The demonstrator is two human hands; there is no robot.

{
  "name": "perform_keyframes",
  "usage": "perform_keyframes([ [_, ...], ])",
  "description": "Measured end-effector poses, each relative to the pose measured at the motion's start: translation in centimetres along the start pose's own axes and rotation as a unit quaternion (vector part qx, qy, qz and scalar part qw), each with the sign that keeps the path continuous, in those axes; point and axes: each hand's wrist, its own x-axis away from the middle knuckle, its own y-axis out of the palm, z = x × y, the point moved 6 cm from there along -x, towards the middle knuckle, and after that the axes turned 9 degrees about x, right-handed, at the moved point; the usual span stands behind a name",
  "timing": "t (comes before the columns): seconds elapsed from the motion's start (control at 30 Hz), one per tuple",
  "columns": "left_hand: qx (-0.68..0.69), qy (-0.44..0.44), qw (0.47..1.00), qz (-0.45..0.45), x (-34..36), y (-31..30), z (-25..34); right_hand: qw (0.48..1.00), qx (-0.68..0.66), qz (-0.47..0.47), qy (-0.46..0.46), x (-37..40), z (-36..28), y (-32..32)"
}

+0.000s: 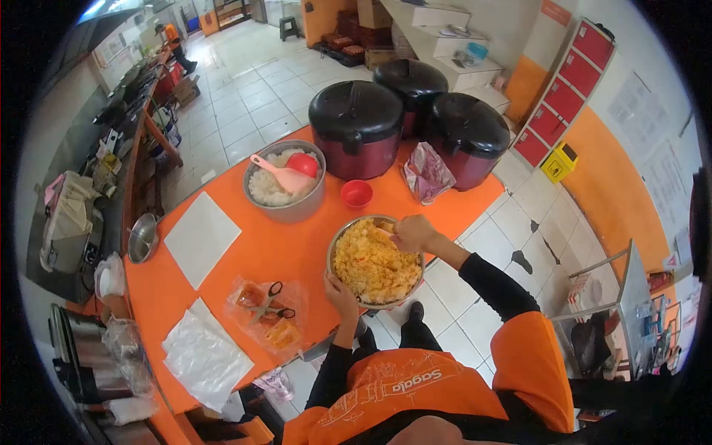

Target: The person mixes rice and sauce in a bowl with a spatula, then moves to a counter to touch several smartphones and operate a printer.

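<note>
Left hand [340,285] clamps the rice bowl [331,248] rim, frame centre; right hand [415,233] is curled shut inside it (held item unclear).

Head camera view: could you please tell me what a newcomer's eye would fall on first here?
The bright orange table fills the middle, and at its near edge sits a round metal bowl of yellow rice, the left hand on its rim and the right hand over it. Behind stand three dark red rice cookers with black lids.
</note>
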Motion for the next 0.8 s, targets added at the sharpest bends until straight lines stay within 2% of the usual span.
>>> perform_keyframes([
  [0.13, 0.055, 0.065, 0.995, 0.048, -0.1, 0.2, 0.8, 0.998, 0.015, -0.053, -0.019, 1.3, -1.8, 0.0],
  [0.2, 0.122, 0.027, 0.991, 0.05, 0.1, 0.3, 0.4, 0.995, 0.061, 0.04, -0.071, 3.6, -3.9, -1.7],
  [0.3, 0.136, 0.029, 0.99, 0.038, -0.1, 0.2, -0.6, 0.994, 0.049, 0.088, -0.049, 4.7, -5.1, -1.0],
  [0.43, 0.171, 0.057, 0.983, 0.028, -0.3, 0.3, -1.0, 0.993, 0.06, 0.087, -0.057, 6.4, -6.3, -1.8],
  [0.5, 0.253, -0.001, 0.967, 0.022, -0.2, 0.6, -1.2, 0.988, 0.092, 0.083, -0.091, 7.2, -6.7, -2.0],
  [0.6, 0.282, -0.013, 0.959, 0.006, 0.2, 0.8, 0.1, 0.988, 0.05, 0.112, -0.092, 7.8, -5.0, -3.6],
  [0.73, 0.228, -0.009, 0.974, 0.006, -0.3, 0.0, -1.4, 0.986, 0.11, 0.082, -0.099, 6.3, -2.1, -6.6],
  [0.8, 0.296, -0.082, 0.951, -0.023, -0.8, 0.2, -2.5, 0.971, 0.167, 0.088, -0.146, 4.6, -1.8, -8.9],
])
